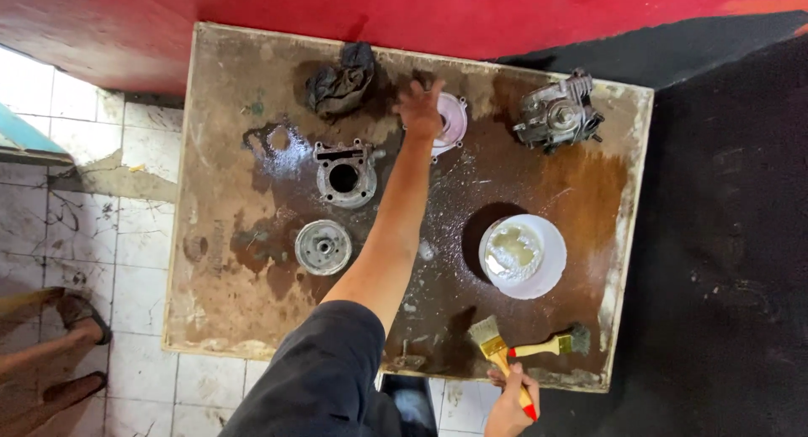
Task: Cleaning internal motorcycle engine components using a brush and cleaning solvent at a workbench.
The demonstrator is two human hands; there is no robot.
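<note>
My left hand reaches across a wet, dirty metal tray and rests on a pale round engine cover at its far side. Whether the fingers grip the cover I cannot tell. My right hand is at the tray's near edge, closed on the wooden, red-tipped handle of a paintbrush whose bristles point onto the tray. A second brush with a yellow handle lies just right of it.
On the tray lie a grey cylinder block, a round metal part, a white bowl of cloudy liquid, a metal engine head and a dark rag. Another person's sandalled feet stand on the tiled floor at left.
</note>
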